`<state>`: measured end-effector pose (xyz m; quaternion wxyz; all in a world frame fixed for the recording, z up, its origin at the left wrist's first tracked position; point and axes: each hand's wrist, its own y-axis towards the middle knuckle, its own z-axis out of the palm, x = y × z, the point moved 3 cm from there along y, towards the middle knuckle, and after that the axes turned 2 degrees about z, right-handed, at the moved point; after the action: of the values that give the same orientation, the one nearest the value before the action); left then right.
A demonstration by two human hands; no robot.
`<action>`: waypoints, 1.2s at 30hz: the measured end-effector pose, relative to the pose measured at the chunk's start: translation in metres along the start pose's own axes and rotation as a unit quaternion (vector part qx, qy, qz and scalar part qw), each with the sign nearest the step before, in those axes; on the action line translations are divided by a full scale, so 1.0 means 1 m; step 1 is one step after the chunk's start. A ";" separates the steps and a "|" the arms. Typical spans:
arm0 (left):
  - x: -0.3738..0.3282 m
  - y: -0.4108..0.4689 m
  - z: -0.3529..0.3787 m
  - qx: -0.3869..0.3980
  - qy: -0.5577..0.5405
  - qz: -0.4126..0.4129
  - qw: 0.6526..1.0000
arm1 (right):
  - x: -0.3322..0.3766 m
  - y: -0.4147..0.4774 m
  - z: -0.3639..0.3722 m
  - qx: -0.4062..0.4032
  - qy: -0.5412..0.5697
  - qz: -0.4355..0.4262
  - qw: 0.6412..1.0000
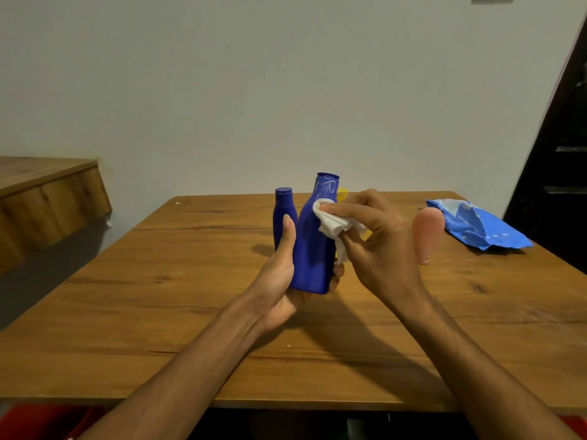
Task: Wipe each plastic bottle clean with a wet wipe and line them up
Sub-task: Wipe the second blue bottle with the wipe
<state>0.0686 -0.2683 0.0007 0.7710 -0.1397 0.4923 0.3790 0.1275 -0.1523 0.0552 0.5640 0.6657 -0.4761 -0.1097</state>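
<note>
Well inside table point(158, 312) edges, left hand point(279, 281) grips blue bottle point(313, 249), right hand point(378, 246) pinches wipe point(330, 222).

- No readable text anywhere.
- large blue bottle point(313, 246): pale marks near neck, illegible.
- blue wipes pack point(476, 224): white print, too blurred to read.

Dim warm light — soft shadow on the table point(190, 281) left of the small blue bottle point(283, 214), edges bowed.
</note>
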 end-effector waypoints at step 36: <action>0.000 -0.001 0.002 -0.012 0.122 0.031 0.992 | 0.004 -0.006 0.008 -0.004 -0.144 -0.090 0.985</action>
<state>0.0708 -0.2682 0.0008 0.6915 -0.1789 0.5821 0.3884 0.1273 -0.1611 0.0489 0.4797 0.6810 -0.4900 -0.2568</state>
